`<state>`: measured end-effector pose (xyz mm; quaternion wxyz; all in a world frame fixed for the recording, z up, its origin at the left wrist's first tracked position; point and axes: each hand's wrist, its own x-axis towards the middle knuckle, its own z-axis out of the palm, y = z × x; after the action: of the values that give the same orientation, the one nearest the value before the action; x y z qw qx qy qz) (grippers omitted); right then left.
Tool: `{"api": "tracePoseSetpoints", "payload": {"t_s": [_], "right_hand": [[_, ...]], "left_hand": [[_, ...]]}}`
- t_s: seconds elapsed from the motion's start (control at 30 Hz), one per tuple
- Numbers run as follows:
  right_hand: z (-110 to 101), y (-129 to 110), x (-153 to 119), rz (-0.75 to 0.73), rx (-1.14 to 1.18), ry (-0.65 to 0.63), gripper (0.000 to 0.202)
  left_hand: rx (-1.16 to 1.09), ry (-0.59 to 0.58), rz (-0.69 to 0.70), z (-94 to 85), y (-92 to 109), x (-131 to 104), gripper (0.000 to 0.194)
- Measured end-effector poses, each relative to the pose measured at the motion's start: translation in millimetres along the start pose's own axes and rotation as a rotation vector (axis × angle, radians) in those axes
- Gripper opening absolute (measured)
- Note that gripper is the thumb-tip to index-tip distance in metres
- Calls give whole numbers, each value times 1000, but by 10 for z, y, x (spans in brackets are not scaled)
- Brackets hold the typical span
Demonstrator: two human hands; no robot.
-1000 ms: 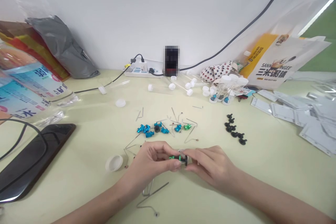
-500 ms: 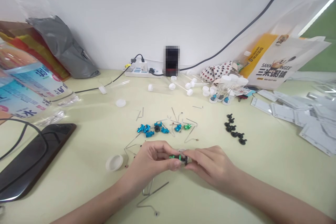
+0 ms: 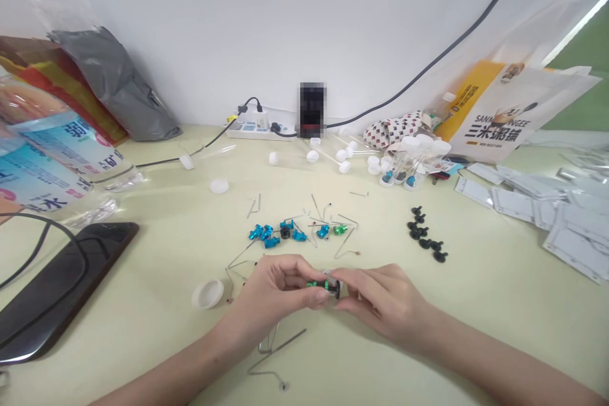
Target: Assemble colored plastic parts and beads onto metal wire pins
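Observation:
My left hand (image 3: 278,292) is closed around a small green metal fitting (image 3: 312,284), held sideways just above the table. A black flanged piece (image 3: 338,290) stands at the fitting's right end. The thumb and fingers of my right hand (image 3: 383,297) are curled at the rim of that black piece; the exact contact is hard to see. Partly hidden behind the held parts is a round, whitish, see-through thing. Beyond my hands lie several blue fittings (image 3: 271,242), one loose green fitting (image 3: 340,229), a black ring (image 3: 285,233) and thin bent metal rods (image 3: 347,242).
Several black flanged pieces (image 3: 421,231) lie to the right. A white cap (image 3: 208,294) is left of my left hand, with more bent rods (image 3: 276,355) in front. Clear tubes with white caps (image 3: 413,155), a power strip (image 3: 247,130) and a dark tablet-like slab (image 3: 66,292) surround the area.
The fingers of my right hand have shifted slightly at the black piece, so more of its round edge shows. My left hand keeps its hold on the green fitting.

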<state>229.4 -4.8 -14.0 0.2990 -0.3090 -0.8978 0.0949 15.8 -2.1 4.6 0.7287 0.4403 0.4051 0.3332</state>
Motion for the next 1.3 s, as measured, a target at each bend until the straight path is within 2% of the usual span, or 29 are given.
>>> {"api": "tracePoseSetpoints", "payload": {"t_s": [0.17, 0.53, 0.93, 1.3], "right_hand": [[13, 2, 8, -42, -35, 34, 20], [-19, -11, 24, -42, -76, -2, 22], [11, -4, -6, -3, 24, 10, 24], [-1, -19, 1, -6, -2, -5, 20]], "left_hand": [[-11, 1, 0, 1, -9, 6, 12], [2, -4, 7, -1, -10, 14, 11], [50, 13, 9, -1, 1, -1, 11], [63, 25, 1, 2, 12, 5, 13]]}}
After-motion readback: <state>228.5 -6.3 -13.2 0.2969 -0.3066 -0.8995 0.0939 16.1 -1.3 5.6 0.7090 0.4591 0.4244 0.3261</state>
